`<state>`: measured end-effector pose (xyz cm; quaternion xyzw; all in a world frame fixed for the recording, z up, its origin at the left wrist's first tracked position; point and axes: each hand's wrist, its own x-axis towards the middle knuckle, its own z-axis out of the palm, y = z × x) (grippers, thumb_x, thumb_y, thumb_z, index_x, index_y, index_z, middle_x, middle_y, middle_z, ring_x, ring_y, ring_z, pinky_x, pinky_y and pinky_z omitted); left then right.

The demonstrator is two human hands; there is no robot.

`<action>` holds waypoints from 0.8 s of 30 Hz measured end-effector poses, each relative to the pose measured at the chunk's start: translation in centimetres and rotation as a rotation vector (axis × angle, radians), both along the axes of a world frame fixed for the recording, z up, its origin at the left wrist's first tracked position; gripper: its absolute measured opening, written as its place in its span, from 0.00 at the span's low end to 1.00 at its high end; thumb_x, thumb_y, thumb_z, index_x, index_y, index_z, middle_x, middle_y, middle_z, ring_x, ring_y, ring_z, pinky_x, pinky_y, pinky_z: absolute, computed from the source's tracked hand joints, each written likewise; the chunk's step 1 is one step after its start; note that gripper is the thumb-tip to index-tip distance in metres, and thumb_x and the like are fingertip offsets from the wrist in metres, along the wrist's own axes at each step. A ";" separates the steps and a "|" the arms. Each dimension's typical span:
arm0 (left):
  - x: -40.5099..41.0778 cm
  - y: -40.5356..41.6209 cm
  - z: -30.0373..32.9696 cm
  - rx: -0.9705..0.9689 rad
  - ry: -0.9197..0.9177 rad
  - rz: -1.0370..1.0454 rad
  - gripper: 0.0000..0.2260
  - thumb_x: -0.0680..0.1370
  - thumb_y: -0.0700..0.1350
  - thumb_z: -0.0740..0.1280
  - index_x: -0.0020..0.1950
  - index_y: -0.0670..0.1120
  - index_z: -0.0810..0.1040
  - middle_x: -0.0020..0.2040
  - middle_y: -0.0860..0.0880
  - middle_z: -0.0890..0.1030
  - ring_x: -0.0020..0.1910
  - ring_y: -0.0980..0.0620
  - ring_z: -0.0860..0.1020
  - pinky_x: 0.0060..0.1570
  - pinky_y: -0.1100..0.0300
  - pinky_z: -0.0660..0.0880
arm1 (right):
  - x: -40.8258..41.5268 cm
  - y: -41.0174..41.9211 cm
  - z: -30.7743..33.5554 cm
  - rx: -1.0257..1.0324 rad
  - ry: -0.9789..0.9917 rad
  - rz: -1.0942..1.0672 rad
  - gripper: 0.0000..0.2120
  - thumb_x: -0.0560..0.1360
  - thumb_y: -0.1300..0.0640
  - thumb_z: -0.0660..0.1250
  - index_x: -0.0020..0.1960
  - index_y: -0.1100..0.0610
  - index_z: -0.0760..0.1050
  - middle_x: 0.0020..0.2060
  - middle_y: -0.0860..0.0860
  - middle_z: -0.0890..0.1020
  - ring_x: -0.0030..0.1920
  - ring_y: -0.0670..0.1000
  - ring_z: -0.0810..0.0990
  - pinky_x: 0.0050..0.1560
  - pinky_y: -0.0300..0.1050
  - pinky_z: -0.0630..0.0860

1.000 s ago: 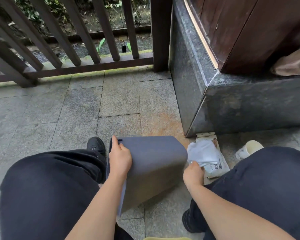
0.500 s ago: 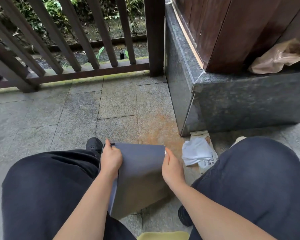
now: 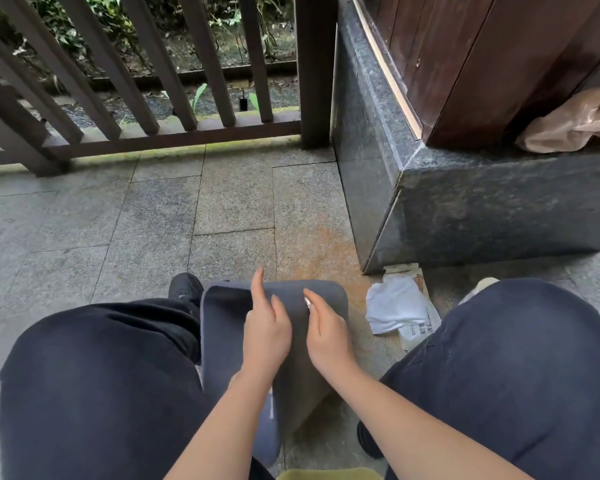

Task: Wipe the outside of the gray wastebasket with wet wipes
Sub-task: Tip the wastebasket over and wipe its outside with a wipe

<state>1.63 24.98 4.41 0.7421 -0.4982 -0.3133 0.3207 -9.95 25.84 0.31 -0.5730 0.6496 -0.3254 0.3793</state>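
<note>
The gray wastebasket (image 3: pixel 222 341) lies tipped between my knees on the stone floor, its far end pointing away from me. My left hand (image 3: pixel 265 327) rests on its upper side with fingers straight, the forefinger reaching to the far edge. My right hand (image 3: pixel 326 332) lies beside it on the same surface, fingers loosely extended, holding nothing. A white wet wipe (image 3: pixel 394 308) lies crumpled on top of the wipes packet (image 3: pixel 418 332) on the floor to the right, apart from both hands.
A dark stone plinth (image 3: pixel 465 209) with a wooden wall above stands at the right, with a beige bag (image 3: pixel 575 123) on its ledge. A wooden railing (image 3: pixel 153 98) runs across the back. A white cup (image 3: pixel 478 287) peeks from behind my right knee. My shoes flank the basket.
My right hand let go of the wet wipe, which now lies on the packet, and came onto the wastebasket. My left hand slid to the basket's middle. The basket turned between my knees.
</note>
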 end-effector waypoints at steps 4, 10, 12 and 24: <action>0.3 -1.1 -0.4 -0.012 0.106 0.334 0.22 0.84 0.49 0.54 0.78 0.54 0.56 0.59 0.38 0.80 0.54 0.37 0.76 0.46 0.54 0.64 | 0.3 -1.4 0.6 -0.030 -0.057 -0.036 0.18 0.83 0.56 0.54 0.70 0.55 0.72 0.64 0.48 0.79 0.65 0.45 0.75 0.62 0.29 0.65; 2.0 -3.1 -0.7 -0.021 -0.032 0.267 0.23 0.84 0.51 0.55 0.79 0.50 0.58 0.46 0.40 0.82 0.51 0.36 0.77 0.40 0.55 0.62 | 0.4 -2.2 -0.1 0.028 -0.089 -0.013 0.18 0.83 0.57 0.54 0.70 0.55 0.72 0.64 0.48 0.78 0.64 0.43 0.74 0.57 0.21 0.62; 2.0 -3.3 -0.5 -0.033 -0.036 0.135 0.25 0.83 0.54 0.57 0.79 0.54 0.58 0.36 0.52 0.78 0.41 0.45 0.77 0.36 0.56 0.59 | 0.3 -2.5 -0.2 0.061 -0.104 -0.021 0.18 0.83 0.55 0.53 0.71 0.53 0.71 0.65 0.47 0.78 0.65 0.44 0.74 0.61 0.28 0.65; 0.1 -2.1 -0.1 -0.004 0.071 -0.313 0.28 0.79 0.67 0.50 0.78 0.65 0.49 0.31 0.52 0.81 0.29 0.58 0.79 0.29 0.60 0.70 | 0.8 -3.4 1.5 -0.074 0.006 0.158 0.22 0.84 0.54 0.47 0.78 0.49 0.58 0.77 0.44 0.61 0.76 0.37 0.52 0.78 0.49 0.42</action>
